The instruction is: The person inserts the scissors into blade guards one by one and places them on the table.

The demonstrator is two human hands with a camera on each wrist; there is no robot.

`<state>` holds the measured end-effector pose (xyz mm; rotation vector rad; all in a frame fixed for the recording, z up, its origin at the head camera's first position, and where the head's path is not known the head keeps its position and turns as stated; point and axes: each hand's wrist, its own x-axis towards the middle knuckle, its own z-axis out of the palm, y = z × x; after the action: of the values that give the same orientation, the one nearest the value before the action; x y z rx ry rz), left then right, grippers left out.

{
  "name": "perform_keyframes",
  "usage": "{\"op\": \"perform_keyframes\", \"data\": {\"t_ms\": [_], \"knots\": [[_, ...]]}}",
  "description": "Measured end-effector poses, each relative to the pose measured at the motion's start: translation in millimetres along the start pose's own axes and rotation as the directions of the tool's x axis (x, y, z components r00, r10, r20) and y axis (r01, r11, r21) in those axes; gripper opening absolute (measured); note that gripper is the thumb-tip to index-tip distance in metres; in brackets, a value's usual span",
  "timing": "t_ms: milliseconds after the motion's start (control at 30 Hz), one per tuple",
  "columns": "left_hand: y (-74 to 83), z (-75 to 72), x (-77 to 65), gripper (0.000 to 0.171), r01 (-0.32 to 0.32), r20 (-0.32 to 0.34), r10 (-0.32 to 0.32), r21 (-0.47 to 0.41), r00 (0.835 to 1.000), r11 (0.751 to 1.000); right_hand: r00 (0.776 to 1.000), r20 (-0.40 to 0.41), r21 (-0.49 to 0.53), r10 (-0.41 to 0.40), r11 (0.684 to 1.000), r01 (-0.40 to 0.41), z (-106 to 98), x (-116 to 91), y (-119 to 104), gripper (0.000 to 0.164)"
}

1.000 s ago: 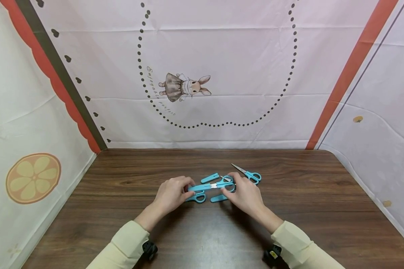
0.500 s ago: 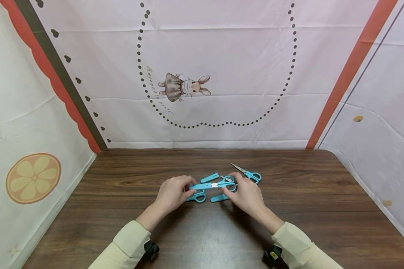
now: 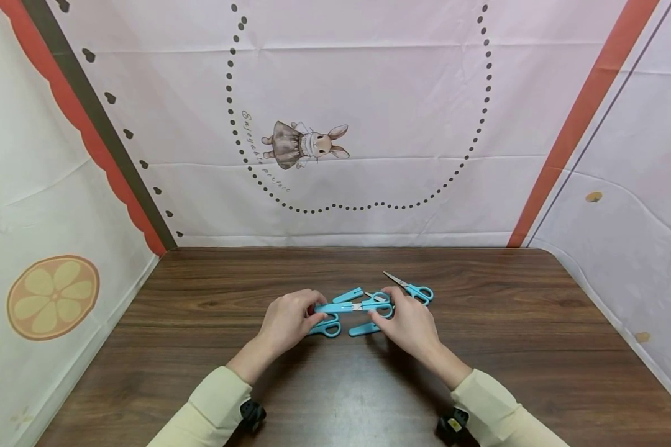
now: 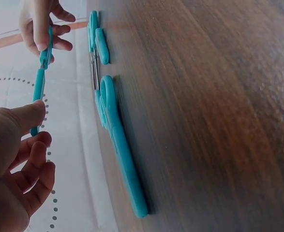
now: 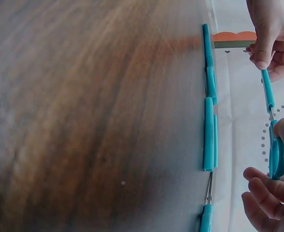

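Raised above the table, a pair of light-blue scissors (image 3: 369,305) spans both hands. My right hand (image 3: 410,320) grips its handle loops between thumb and fingers. My left hand (image 3: 285,323) pinches the far end of a matching blade cap (image 3: 335,308), which sits over the blades. A short strip of metal shows between cap and handles. Below my left hand lies a second pair, capped scissors (image 4: 127,164). Behind the held pair, another pair's bare blades (image 3: 376,297) show, the rest partly hidden.
One loose cap (image 3: 348,295) lies behind the held scissors and another loose cap (image 3: 363,329) in front. Uncapped scissors (image 3: 410,289) rest beyond my right hand, blades pointing back left. A printed cloth (image 3: 414,124) hangs along the brown table's (image 3: 335,397) back edge.
My left hand and its end of the cap have shifted slightly up and to the right in the head view, so the held scissors lie more level. Things on the table stayed put.
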<state>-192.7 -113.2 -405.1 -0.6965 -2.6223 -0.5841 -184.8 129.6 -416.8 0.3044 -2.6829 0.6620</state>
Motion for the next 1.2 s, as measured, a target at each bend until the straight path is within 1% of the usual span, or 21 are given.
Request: {"op": "perform_keyframes", "data": {"t_ms": [233, 433, 700, 867, 1200], "knots": [[1.5, -0.1, 0.7, 0.016, 0.008, 0.013, -0.008, 0.006, 1.000, 1.000, 1.000, -0.001, -0.003, -0.004, 1.000, 0.004, -0.4, -0.2, -0.4, 0.046], [2.7, 0.9, 1.4, 0.016, 0.001, 0.009, -0.001, -0.004, 1.000, 1.000, 1.000, -0.019, -0.003, -0.018, 1.000, 0.018, -1.7, -0.4, -0.5, 0.046], [4.5, 0.1, 2.6, 0.015, -0.007, 0.003, 0.007, -0.024, 1.000, 1.000, 0.999, -0.024, -0.008, -0.034, 0.999, 0.034, -2.8, -0.2, -1.2, 0.046], [4.6, -1.1, 2.0, 0.016, -0.007, 0.001, 0.007, -0.026, 1.000, 1.000, 0.999, -0.027, -0.010, -0.037, 0.999, 0.037, -2.2, -0.3, -2.9, 0.046], [5.1, 2.1, 0.1, 0.015, -0.012, -0.019, 0.011, -0.025, 1.000, 1.000, 0.998, -0.049, -0.005, -0.041, 0.999, 0.041, -1.8, 0.3, -4.3, 0.045]]}}
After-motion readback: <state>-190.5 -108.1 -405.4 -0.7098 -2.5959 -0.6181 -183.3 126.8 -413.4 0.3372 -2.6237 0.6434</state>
